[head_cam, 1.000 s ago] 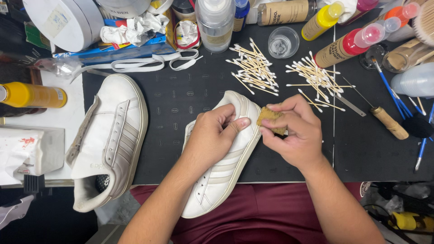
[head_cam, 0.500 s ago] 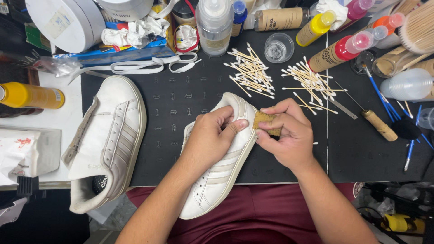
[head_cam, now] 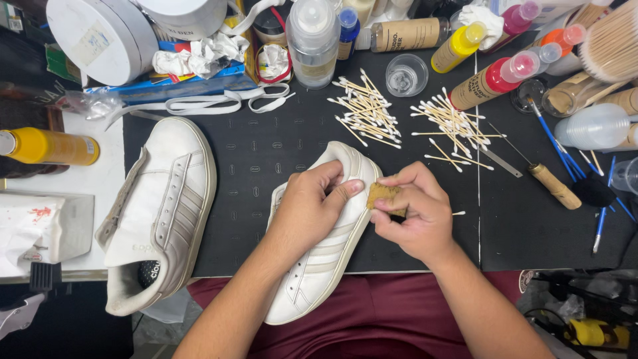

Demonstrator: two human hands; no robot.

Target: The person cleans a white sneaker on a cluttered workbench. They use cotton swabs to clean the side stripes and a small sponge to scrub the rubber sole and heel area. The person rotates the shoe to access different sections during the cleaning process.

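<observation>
A white sneaker (head_cam: 323, 266) lies across the front edge of the black mat (head_cam: 266, 153), heel over my lap. My left hand (head_cam: 309, 206) grips its toe end, thumb pressed on the upper. My right hand (head_cam: 412, 213) pinches a small tan block (head_cam: 383, 195) against the sneaker's side, right beside my left thumb. A second white sneaker (head_cam: 163, 206) without laces lies to the left on the mat.
Two heaps of cotton swabs (head_cam: 365, 110) lie behind the shoe. Bottles (head_cam: 482, 83), a small glass cup (head_cam: 406, 74), white laces (head_cam: 199, 103), a wooden-handled awl (head_cam: 548, 183) and blue brushes (head_cam: 601, 219) crowd the back and right. A yellow bottle (head_cam: 50, 146) lies far left.
My right hand has shifted the tan block slightly along the sneaker's side while my left hand keeps its hold. The view has drifted a little.
</observation>
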